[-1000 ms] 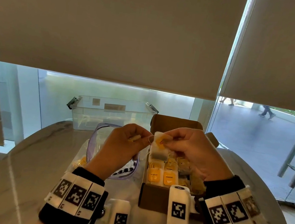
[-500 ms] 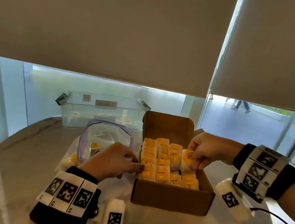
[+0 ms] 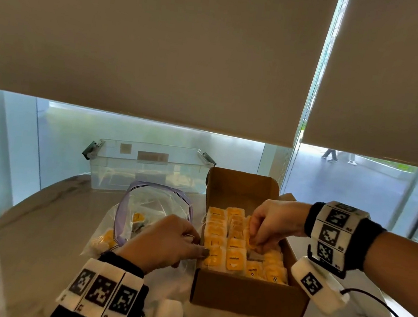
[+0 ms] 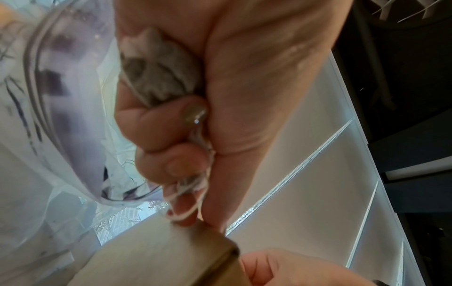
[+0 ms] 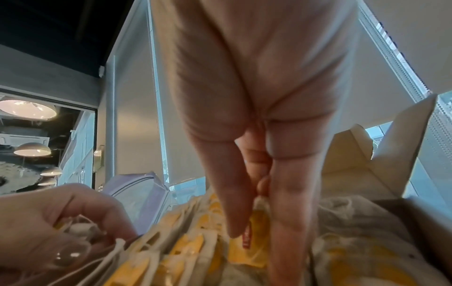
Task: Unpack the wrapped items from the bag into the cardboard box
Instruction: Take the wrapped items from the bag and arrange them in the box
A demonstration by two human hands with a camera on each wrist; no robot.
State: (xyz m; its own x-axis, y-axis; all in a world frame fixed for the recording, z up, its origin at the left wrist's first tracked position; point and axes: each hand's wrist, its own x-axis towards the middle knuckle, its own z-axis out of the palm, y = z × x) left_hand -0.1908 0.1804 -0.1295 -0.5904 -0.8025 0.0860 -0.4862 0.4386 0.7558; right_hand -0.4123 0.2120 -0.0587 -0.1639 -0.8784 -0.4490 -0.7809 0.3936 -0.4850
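An open cardboard box [image 3: 247, 295] stands on the table, packed with rows of yellow wrapped items [image 3: 235, 258]. My right hand [image 3: 255, 244] reaches in from the right and pinches one yellow wrapped item [image 5: 252, 249] upright among the rows. My left hand [image 3: 192, 245] rests against the box's left wall [image 4: 159, 255]. Its fingers curl round a greyish sachet [image 4: 156, 77] and white strings. The clear bag [image 3: 144, 213] with a purple rim lies left of the box, mouth open, with a few wrapped items inside.
A clear plastic bin [image 3: 146, 169] stands behind the bag at the table's far edge. The box's lid flap [image 3: 241, 188] stands up at the back. A black cable [image 3: 393, 315] trails over the round stone table [image 3: 36, 243] at the right. Window glass and blinds lie beyond.
Both hands held a wrapped item together above the box a second ago. My right hand has since lowered it into the rows, and my left hand dropped to the box's left wall.
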